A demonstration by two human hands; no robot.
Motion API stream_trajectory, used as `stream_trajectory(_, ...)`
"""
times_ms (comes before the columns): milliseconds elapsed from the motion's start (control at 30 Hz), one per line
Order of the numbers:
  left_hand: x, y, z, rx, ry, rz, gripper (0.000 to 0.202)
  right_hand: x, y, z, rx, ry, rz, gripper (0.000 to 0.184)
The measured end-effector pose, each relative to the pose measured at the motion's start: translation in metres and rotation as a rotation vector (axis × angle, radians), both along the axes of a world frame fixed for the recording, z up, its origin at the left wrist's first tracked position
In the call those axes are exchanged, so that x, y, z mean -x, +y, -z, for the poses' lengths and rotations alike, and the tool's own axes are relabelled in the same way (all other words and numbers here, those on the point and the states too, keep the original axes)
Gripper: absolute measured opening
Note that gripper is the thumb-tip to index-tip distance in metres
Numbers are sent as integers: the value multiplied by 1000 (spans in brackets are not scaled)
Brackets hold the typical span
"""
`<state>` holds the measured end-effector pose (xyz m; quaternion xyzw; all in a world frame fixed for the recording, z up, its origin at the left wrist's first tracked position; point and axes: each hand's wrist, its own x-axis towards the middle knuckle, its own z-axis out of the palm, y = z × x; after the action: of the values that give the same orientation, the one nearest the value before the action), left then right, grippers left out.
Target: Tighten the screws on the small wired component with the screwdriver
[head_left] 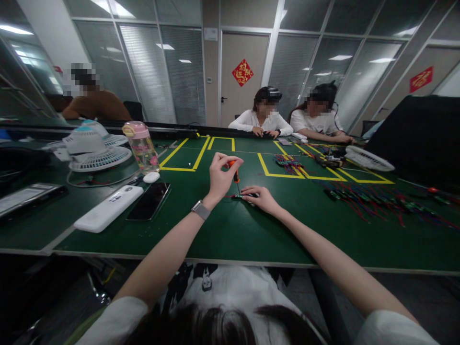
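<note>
My left hand (223, 176), with a watch on its wrist, is closed round the top of a screwdriver (236, 176) with an orange and black handle. The screwdriver stands nearly upright, its thin shaft pointing down at a small green circuit board (237, 196) on the table. A red wire runs out from the board's left side. My right hand (263, 199) rests on the table with its fingers pressed on the board's right end, holding it. Whether the tip sits in a screw is too small to tell.
On the green table (223, 235) lie a phone (149, 201), a white power bank (109, 208) and a bottle (142, 146) at left, beside white fans (98, 153). Wired boards (381, 199) spread at right; more boards (289, 163) lie near yellow tape. Two people sit opposite.
</note>
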<state>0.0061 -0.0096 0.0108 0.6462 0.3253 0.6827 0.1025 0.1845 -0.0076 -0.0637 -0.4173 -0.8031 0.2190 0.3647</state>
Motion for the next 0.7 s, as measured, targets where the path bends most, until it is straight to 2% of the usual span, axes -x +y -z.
stream_trajectory(267,1,2,1,50,22,117,28,0,-1,-1,-7,-3,-3,18)
stream_trajectory(367,1,4,3,79,2,162,26,0,-1,-2,-5,-6,-3,18)
stream_trajectory(600,0,6,6,64,-1,88,20,0,-2,-3,4,-7,1,17)
stream_trajectory(700,0,5,5,74,2,103,21,1,-2,-3,5,-4,-2,18)
